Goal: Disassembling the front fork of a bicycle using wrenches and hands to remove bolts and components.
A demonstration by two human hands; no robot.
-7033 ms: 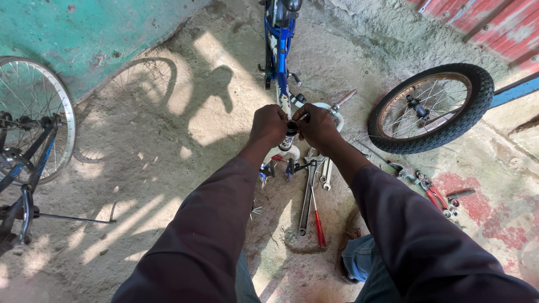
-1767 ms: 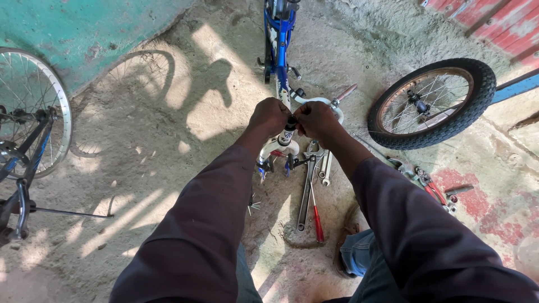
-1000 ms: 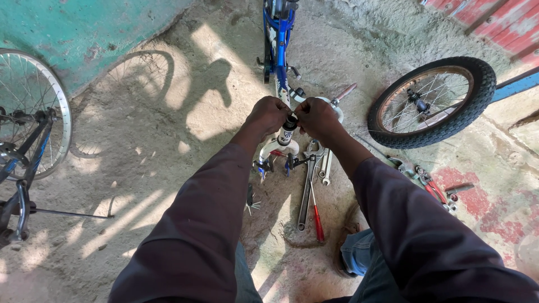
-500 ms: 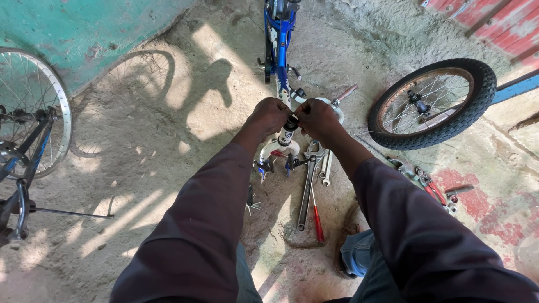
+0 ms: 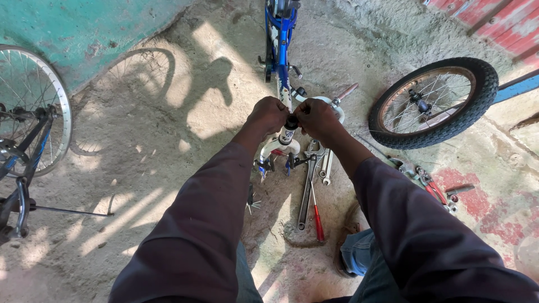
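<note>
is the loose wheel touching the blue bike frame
Apart. The head view shows bare ground between the loose wheel on the right and the blue bike frame.

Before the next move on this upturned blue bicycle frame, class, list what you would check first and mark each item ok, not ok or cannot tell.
1. Both hands on the work: left hand and right hand close around the black part at the end of the blue bicycle frame. Ok.
2. What the fingers do on that part: hidden by the hands. Cannot tell.
3. Tools within view: long spanner and red-handled screwdriver lie on the ground below the hands. Ok.
4. Loose wheel apart from the hands, lying to the right. Ok.
5. Frame steady on the ground: its support is out of sight. Cannot tell.
</note>
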